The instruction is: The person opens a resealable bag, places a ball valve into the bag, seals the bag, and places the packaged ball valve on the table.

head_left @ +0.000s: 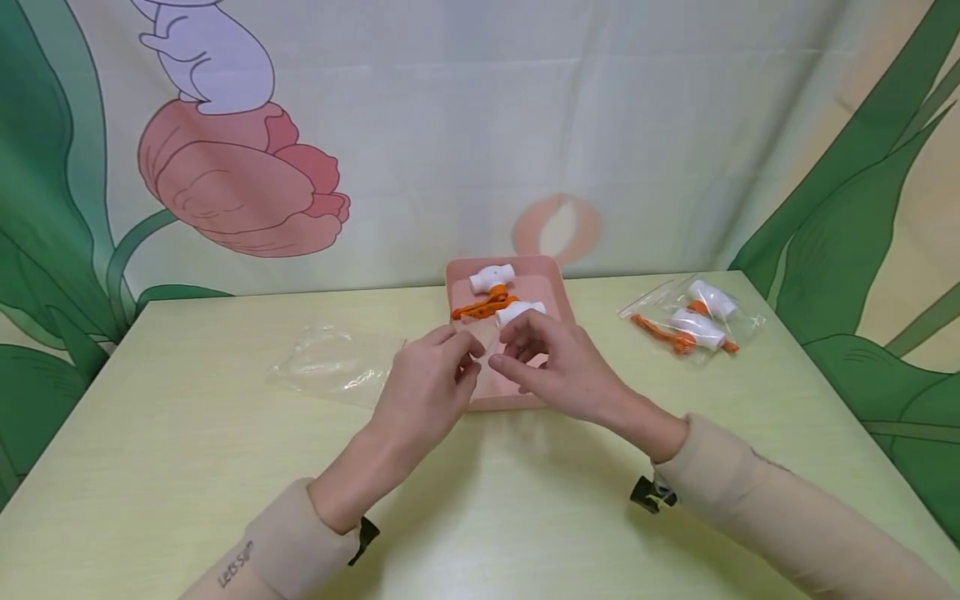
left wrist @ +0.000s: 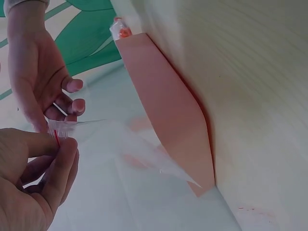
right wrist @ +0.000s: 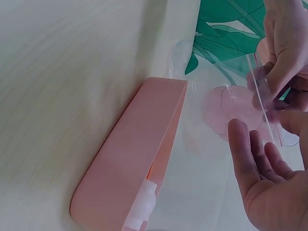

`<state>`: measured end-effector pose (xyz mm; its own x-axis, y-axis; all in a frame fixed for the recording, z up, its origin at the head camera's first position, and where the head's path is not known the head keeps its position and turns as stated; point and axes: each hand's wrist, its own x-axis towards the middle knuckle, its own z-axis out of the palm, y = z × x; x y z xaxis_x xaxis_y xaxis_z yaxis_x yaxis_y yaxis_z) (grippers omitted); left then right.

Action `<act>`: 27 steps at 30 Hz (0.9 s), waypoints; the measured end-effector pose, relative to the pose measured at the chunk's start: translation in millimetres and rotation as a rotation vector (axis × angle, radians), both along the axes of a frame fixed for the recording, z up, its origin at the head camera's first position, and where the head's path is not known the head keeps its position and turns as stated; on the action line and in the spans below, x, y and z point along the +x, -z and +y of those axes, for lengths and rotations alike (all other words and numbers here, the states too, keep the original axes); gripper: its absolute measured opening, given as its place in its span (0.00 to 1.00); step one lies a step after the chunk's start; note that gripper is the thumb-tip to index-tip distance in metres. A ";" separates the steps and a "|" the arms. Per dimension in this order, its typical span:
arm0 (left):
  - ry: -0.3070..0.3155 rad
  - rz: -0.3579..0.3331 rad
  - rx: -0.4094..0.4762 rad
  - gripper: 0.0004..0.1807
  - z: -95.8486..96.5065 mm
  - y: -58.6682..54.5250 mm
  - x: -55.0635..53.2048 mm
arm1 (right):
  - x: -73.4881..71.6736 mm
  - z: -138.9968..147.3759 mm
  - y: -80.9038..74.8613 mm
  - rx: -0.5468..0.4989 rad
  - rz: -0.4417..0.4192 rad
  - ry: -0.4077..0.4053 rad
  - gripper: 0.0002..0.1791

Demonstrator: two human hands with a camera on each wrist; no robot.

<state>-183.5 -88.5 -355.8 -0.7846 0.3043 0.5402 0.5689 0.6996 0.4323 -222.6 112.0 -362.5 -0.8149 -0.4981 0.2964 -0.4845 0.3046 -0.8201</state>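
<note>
Between the fingertips of my left hand (head_left: 429, 379) is the zip edge of a clear zip bag (left wrist: 130, 144); the bag hangs down beside the tray in both wrist views. My right hand (head_left: 562, 371) is close to the same edge, its fingers (right wrist: 240, 149) spread and loosely bent. Whether its thumb touches the bag I cannot tell. Under the hands lies a pink tray (head_left: 551, 279). It contains white ball valves (head_left: 492, 277) with orange handles (head_left: 486, 304), partly hidden by my right hand.
Another clear bag (head_left: 322, 358) lies flat on the table left of the tray. To the right lies a clear zip bag (head_left: 652, 300) with white and orange valves (head_left: 697, 327) inside. A printed curtain (head_left: 450, 125) hangs behind the table's back edge.
</note>
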 end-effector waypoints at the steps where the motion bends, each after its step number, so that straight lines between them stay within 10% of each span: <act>1: 0.003 0.002 0.004 0.07 0.2 0.3 0.1 | -0.1 -0.3 0.1 -0.002 -0.001 0.007 0.12; 27: 0.140 0.024 0.050 0.07 10.9 6.3 4.9 | -0.9 -5.0 0.7 -0.083 -0.081 0.148 0.06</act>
<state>-178.6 -77.7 -362.1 -0.7231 0.3825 0.5752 0.6702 0.5903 0.4499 -223.6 107.0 -363.2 -0.9005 -0.3475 0.2616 -0.3705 0.2977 -0.8798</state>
